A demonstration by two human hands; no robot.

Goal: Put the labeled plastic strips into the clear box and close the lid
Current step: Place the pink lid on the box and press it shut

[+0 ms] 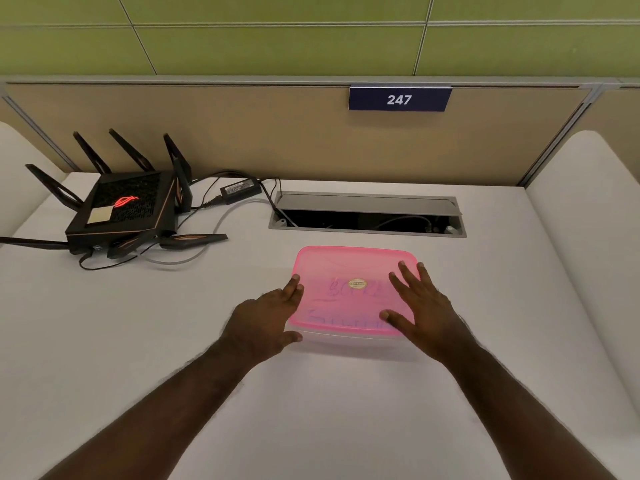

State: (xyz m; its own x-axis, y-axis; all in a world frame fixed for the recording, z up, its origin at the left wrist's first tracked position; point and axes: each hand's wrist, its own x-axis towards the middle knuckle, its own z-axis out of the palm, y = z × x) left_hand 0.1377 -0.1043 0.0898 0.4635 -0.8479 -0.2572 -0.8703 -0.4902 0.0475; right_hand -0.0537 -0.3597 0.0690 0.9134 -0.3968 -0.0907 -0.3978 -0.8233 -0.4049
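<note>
White desk (346, 410), lidded clear box (346, 341) between both hands' grip

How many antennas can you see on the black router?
7 on the router: four stand up along its back and left side, one rises at its right rear corner, one lies flat front-right, one points left along the desk. Others may be hidden behind the body.

Pink lid (349, 268), black router (124, 206)

Bright, even light (soft shadows); edges curve.
</note>
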